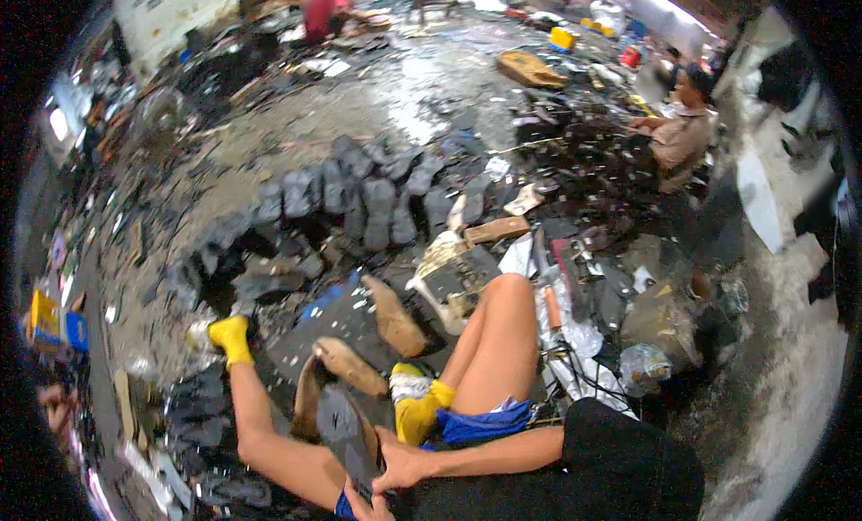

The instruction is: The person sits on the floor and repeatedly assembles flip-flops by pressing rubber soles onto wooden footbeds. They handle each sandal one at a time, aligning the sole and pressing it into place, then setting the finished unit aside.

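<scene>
Low in front of me I hold a black shoe sole [346,431], its dark tread face turned up. My right hand [400,463] reaches in from the right and grips its right edge, fingers and thumb closed against it. At the bottom edge my left hand [366,505] is pressed to the sole's near end; most of this hand is cut off. Just beyond lie a brown shoe last [350,365] and another brown last [395,319]. A third last [306,400] leans beside the sole, partly hidden by it.
A curved row of dark soles [377,211] stands farther out. To the right are a wooden block [498,230], an orange-handled tool [551,307] and clear plastic [584,337]. Another person [682,131] sits at the far right. A yellow-and-blue box [56,323] is at the left.
</scene>
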Tool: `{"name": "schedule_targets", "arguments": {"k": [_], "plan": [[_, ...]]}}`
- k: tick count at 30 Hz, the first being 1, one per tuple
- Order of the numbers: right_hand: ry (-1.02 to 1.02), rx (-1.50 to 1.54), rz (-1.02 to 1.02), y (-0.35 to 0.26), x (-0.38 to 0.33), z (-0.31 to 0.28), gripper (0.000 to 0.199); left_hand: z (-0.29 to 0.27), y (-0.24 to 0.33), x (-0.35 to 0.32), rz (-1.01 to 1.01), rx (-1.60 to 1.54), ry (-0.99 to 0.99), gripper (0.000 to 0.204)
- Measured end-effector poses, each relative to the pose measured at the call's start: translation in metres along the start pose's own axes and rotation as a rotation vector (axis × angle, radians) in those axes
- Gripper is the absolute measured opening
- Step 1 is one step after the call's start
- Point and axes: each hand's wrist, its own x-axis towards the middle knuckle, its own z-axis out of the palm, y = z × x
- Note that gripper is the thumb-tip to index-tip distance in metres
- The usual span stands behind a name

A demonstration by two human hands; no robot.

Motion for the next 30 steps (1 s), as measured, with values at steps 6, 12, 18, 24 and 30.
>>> {"name": "schedule_targets", "arguments": {"k": [6, 12, 18, 24, 30], "plan": [[-0.197, 0.500, 0.094, -0.052, 0.002, -0.039, 0.098, -0.019, 0.066, -0.003, -0.009, -0.474, -0.183, 0.107], [-0.283, 0.042, -0.194, -0.073, 0.014, -0.034, 0.080, -0.004, 0.079, 0.076, 0.166, -0.529, 0.427, 0.082], [-0.305, -0.060, 0.049, -0.022, 0.049, -0.087, 0.071, -0.182, 0.044, 0.068, 0.428, -0.705, 0.222, 0.076], [0.179, -0.661, 0.175, 0.061, 0.166, -0.121, 0.064, -0.306, -0.010, -0.018, 0.220, 0.059, 1.434, 0.070], [0.133, -1.003, -0.086, 0.065, 0.298, -0.101, 0.056, -0.193, 0.012, 0.018, 0.279, 0.467, 1.367, 0.055]]}}
